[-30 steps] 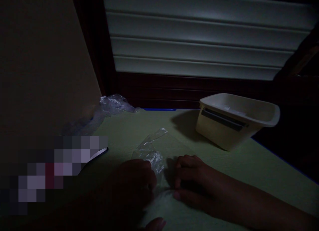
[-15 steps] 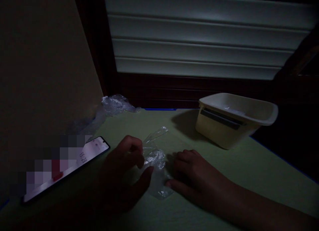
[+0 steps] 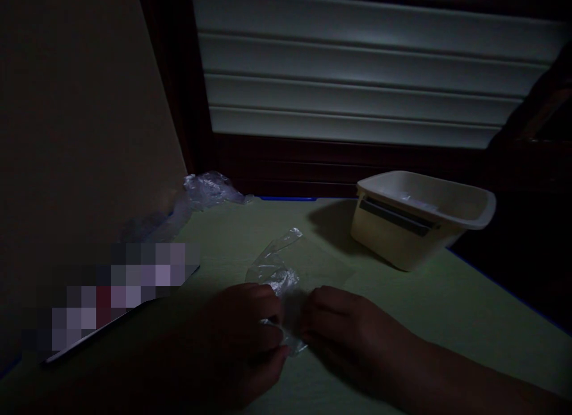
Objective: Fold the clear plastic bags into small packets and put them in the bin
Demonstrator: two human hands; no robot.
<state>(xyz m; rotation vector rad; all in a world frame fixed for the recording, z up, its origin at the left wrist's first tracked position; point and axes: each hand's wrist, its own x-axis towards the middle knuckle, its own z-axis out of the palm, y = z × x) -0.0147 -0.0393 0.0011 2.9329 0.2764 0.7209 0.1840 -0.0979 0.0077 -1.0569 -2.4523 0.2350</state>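
**Thin clear film worked low between two bare hands, light poor**

The clear, thin, creased plastic film lay on the pale green, smooth-faced worktop, about midway between its left and right edges. Whether it was a sheet or a bag could not be established. The left hand had its grip drawn in on the near part of the film, a glint showing between finger and thumb. The right hand was curled over the film's right side; whether that grip was pinching or merely resting could not be told.

In this inspector's judgement, sound practice called for fingertip pinches close to the film's margins, light, even tension, and hands kept low so that the worktop backed the material. Film this flimsy was judged liable to cling, slip or crease further if pulled unevenly. The bunched, shiny centre was judged to need flattening by gentle outward strokes.

By the right edge stood a cream, round-cornered, rigid tub with a dark, narrow strip along its side and something glossy inside. A crumpled, translucent plastic heap occupied the far left corner. Along the left edge lay a flat, slim, dark-rimmed object, its face obscured.
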